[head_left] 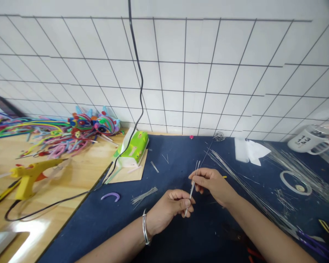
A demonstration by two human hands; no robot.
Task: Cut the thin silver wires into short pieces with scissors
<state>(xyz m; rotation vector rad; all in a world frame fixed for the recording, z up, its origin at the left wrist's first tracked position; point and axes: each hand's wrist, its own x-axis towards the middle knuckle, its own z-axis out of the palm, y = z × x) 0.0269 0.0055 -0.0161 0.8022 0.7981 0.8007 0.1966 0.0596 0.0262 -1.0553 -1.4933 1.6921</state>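
Observation:
My left hand [178, 205], with a silver bangle at the wrist, pinches the lower part of a small bundle of thin metal wires [192, 188]. Higher up on the same bundle, the fingers of my right hand [208, 181] are closed round it. The wires stand tilted, their upper ends spread slightly apart. To the left on the dark blue mat [120, 230] lies a pile of short cut wires [144, 195]. A few more loose short wires [154, 167] rest farther back. Long wires [235, 177] run along the mat behind my right forearm.
A yellow glue gun [30, 177] lies on the wooden table at left, its black cord trailing across to the mat. Colourful pipe cleaners [55, 135] and a green tissue pack [137, 146] sit behind. At right are a white mug [304, 140], a tape ring [283, 179] and purple-handled scissors [315, 244].

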